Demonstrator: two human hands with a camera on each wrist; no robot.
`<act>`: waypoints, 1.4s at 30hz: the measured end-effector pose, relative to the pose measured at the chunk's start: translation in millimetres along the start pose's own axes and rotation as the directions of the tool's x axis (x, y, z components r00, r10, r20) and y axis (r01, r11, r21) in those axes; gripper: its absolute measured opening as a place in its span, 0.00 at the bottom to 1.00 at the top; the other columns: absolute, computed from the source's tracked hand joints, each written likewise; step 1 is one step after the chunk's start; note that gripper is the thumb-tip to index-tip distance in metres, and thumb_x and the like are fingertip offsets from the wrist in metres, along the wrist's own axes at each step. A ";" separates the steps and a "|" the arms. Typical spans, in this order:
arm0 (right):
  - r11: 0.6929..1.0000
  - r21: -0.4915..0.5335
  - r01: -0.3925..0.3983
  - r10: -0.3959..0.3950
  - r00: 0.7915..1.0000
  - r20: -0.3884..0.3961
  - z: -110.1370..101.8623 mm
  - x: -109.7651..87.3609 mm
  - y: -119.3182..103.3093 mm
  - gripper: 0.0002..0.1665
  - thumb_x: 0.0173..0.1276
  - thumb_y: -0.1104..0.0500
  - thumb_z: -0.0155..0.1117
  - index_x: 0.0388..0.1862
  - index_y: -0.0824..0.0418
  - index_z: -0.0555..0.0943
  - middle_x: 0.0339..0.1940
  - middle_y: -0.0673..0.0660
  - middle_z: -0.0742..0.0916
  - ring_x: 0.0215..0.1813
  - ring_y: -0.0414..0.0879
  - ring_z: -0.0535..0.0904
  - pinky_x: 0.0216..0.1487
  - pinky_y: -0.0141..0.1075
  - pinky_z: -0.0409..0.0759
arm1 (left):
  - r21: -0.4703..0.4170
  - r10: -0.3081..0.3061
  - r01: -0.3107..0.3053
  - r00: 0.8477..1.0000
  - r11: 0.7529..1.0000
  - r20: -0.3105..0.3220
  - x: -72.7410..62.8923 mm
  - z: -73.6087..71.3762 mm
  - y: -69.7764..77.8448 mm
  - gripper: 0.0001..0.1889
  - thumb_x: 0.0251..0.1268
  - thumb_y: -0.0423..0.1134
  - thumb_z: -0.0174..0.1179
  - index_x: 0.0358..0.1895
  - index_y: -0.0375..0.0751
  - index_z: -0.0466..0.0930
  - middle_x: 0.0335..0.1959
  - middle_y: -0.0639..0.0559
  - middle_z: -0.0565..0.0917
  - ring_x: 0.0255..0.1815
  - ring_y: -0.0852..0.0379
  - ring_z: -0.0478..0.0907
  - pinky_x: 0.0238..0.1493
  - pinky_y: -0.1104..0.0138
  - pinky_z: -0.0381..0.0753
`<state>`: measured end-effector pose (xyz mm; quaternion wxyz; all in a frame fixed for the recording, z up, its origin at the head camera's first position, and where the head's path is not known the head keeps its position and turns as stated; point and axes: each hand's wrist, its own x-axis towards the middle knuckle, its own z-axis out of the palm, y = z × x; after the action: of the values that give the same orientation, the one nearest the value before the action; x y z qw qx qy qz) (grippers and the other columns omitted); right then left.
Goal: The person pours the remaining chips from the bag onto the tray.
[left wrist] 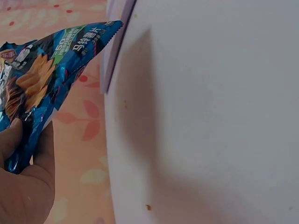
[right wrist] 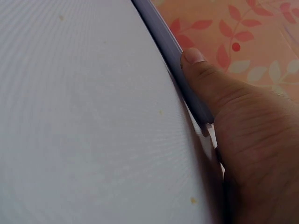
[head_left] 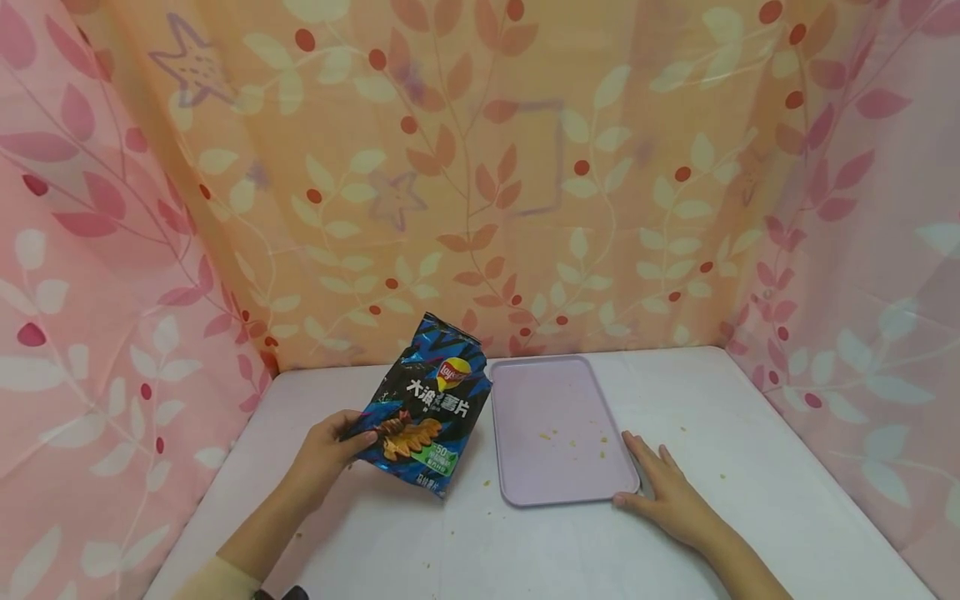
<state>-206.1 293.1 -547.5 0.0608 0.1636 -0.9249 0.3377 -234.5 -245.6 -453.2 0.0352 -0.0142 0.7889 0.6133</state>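
My left hand (head_left: pixel 326 454) holds a black and blue potato chip bag (head_left: pixel 431 408) by its lower left side, thumb on the printed front. The bag leans above the table, left of a lilac tray (head_left: pixel 540 492). In the left wrist view, the chip bag (left wrist: pixel 42 74) is crinkled where the thumb and fingers of the left hand (left wrist: pixel 28 186) pinch it. My right hand (head_left: pixel 671 496) touches the tray's near right corner, fingers spread. The right wrist view shows the thumb of the right hand (right wrist: pixel 261 135) against the tray's rim (right wrist: pixel 175 60); its other fingers are hidden there.
Small yellow crumbs (head_left: pixel 573 443) lie on the tray, and more are scattered over the white table (head_left: pixel 405 542). Floral curtains (head_left: pixel 465 183) enclose the table at the back and both sides. A small dark object (head_left: pixel 295 593) shows at the bottom edge.
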 end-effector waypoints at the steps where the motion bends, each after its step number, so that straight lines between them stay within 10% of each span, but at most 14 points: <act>1: 1.000 -0.002 -0.007 0.007 1.000 0.002 -0.2 -0.1 -0.1 0.59 0.61 0.37 0.74 0.84 0.53 0.56 0.81 0.70 0.62 0.78 0.82 0.44 0.71 0.76 0.46 | -0.001 0.005 -0.005 1.000 1.000 0.001 -0.3 0.3 4.0 0.22 0.70 0.40 0.68 0.59 0.32 0.77 0.48 0.46 0.86 0.42 0.56 0.83 0.47 0.68 0.86; 26: 1.000 0.004 -0.022 0.022 1.000 0.017 0.0 0.5 3.6 0.60 0.60 0.35 0.74 0.83 0.53 0.58 0.81 0.69 0.63 0.80 0.77 0.47 0.75 0.72 0.43 | -0.117 0.116 -0.111 0.992 0.987 0.043 28.5 35.1 102.1 0.18 0.65 0.41 0.72 0.55 0.38 0.83 0.57 0.44 0.80 0.49 0.50 0.84 0.58 0.61 0.84; 35: 0.998 -0.016 0.054 -0.054 0.999 -0.006 2.0 2.2 4.0 0.56 0.62 0.37 0.73 0.81 0.60 0.62 0.80 0.65 0.67 0.80 0.67 0.57 0.84 0.48 0.31 | -0.130 0.133 -0.125 0.990 0.984 0.054 44.4 51.7 131.8 0.17 0.63 0.40 0.73 0.53 0.40 0.84 0.48 0.49 0.86 0.47 0.52 0.84 0.58 0.63 0.83; 42: 0.999 -0.003 0.036 -0.036 0.999 0.001 3.3 3.1 5.2 0.57 0.62 0.36 0.73 0.81 0.60 0.61 0.80 0.65 0.66 0.81 0.67 0.55 0.82 0.56 0.33 | -0.200 0.107 -0.099 0.994 0.975 0.033 50.3 66.0 147.1 0.15 0.63 0.40 0.73 0.50 0.41 0.82 0.49 0.47 0.85 0.49 0.50 0.82 0.60 0.62 0.82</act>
<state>-210.8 293.9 -552.5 0.0668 0.1802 -0.9223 0.3354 -291.7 -144.3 -330.9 0.0188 0.0367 0.7228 0.6898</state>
